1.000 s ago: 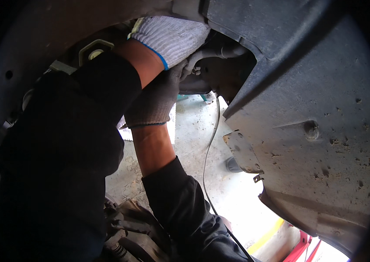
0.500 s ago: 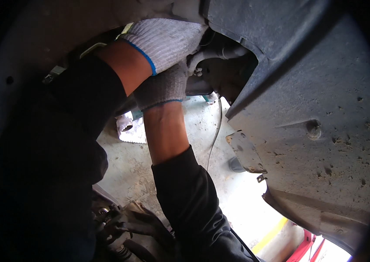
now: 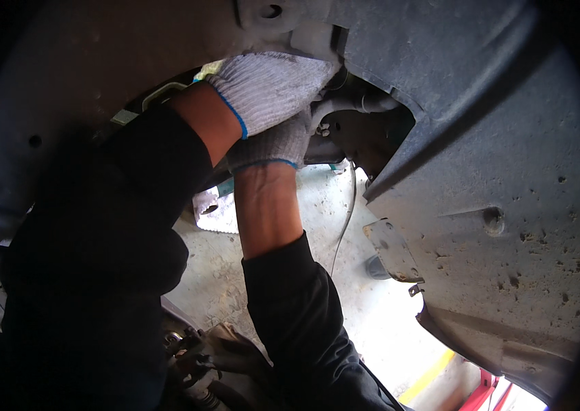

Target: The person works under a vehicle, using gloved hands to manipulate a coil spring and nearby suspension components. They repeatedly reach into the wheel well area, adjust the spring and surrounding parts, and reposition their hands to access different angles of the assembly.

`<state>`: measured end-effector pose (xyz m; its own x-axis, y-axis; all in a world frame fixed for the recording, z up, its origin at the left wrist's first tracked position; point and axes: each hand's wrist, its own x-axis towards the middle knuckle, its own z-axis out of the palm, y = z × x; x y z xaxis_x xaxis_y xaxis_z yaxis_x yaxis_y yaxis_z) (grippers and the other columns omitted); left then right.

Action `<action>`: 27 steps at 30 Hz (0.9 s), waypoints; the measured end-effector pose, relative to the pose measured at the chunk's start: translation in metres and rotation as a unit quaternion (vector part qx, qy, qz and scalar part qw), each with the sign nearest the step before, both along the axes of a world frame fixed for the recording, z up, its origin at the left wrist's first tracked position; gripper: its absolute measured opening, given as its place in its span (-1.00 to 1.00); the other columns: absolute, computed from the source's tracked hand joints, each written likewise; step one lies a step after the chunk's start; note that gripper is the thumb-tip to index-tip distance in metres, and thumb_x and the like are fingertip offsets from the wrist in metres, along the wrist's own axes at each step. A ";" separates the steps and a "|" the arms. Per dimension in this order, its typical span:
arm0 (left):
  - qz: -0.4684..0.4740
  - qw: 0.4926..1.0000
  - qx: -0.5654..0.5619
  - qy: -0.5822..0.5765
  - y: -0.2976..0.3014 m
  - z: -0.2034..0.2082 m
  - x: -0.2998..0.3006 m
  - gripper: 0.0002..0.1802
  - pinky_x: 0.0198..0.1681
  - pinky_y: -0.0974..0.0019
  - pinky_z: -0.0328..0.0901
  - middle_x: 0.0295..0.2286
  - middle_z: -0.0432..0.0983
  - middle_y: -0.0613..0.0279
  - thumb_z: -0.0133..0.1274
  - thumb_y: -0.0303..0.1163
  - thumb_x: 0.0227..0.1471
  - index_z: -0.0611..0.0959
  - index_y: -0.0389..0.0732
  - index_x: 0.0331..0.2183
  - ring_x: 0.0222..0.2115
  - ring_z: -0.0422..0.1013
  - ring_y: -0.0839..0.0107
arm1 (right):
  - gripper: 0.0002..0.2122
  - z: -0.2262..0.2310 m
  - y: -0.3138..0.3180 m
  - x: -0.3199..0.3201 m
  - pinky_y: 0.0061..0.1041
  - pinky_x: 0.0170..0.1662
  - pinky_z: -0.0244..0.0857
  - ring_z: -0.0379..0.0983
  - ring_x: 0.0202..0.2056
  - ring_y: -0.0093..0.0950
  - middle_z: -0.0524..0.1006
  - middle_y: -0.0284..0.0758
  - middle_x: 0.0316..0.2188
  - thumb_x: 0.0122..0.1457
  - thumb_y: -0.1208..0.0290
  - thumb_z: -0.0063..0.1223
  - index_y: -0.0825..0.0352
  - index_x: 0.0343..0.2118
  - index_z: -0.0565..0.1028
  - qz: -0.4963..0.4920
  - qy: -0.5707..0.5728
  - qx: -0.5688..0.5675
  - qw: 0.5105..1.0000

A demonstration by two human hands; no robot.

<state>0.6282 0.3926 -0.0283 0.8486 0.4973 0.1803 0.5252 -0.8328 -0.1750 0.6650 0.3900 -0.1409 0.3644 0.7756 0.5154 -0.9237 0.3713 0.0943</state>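
Both my arms, in black sleeves, reach up into a gap between a car's dark body panel (image 3: 125, 48) and the dusty grey wheel-arch liner (image 3: 454, 144). My left hand (image 3: 273, 92), in a whitish knit glove with a blue cuff, is uppermost, its fingers hidden behind the panel edge. Just below it, partly covered by it, my right hand (image 3: 275, 142) wears a greyer, similar glove. Its fingers are out of sight too, so what either hand holds does not show. A grey curved pipe (image 3: 344, 104) runs beside the gloves.
Through the opening shows a stained pale floor (image 3: 214, 264) with a white cloth-like item (image 3: 218, 212). A thin cable (image 3: 350, 226) hangs right of my right forearm. Greasy suspension parts (image 3: 214, 363) lie below, and a red metal stand (image 3: 485, 390) is at lower right.
The whole view has shifted, so the car parts and my arms appear slightly lower and further right. Both gloved hands stay together in the gap.
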 end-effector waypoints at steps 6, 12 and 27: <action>-0.056 0.996 0.025 -0.058 0.005 -0.009 0.000 -0.63 -0.08 0.04 0.49 -0.09 0.61 0.01 -0.16 -0.27 0.28 0.60 -0.14 0.00 -0.11 0.57 0.08 | -0.56 0.003 -0.010 -0.008 -0.29 0.27 0.21 0.33 0.20 -0.27 0.40 -0.22 0.21 0.49 0.13 -0.39 0.28 0.25 0.31 -0.075 0.038 -0.263 0.961; -0.213 0.947 0.181 -0.158 0.002 -0.030 0.006 -0.85 -0.41 0.20 0.53 -0.41 0.65 0.03 0.04 -0.38 0.15 0.64 -0.21 -0.28 -0.43 0.63 0.26 | -0.52 -0.008 -0.015 -0.030 -0.36 0.29 0.17 0.27 0.25 -0.33 0.33 -0.29 0.27 0.50 0.10 -0.36 0.26 0.33 0.21 -0.082 0.042 -0.371 0.924; -0.122 0.983 -0.137 -0.031 0.023 -0.016 0.040 -0.72 -0.25 0.19 0.51 -0.19 0.62 0.17 -0.10 -0.29 0.29 0.58 -0.18 -0.07 -0.24 0.59 0.24 | -0.60 -0.010 -0.029 -0.029 -0.49 0.25 0.17 0.35 0.17 -0.40 0.35 -0.22 0.24 0.48 0.34 -0.36 0.37 0.29 0.25 -0.199 -0.068 -0.348 0.914</action>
<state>0.6683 0.4152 -0.0447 0.9404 0.3173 0.1227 0.3064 -0.9467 0.0995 0.6363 0.3613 -0.1511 0.6576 0.7533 0.0101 -0.6884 0.6062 -0.3984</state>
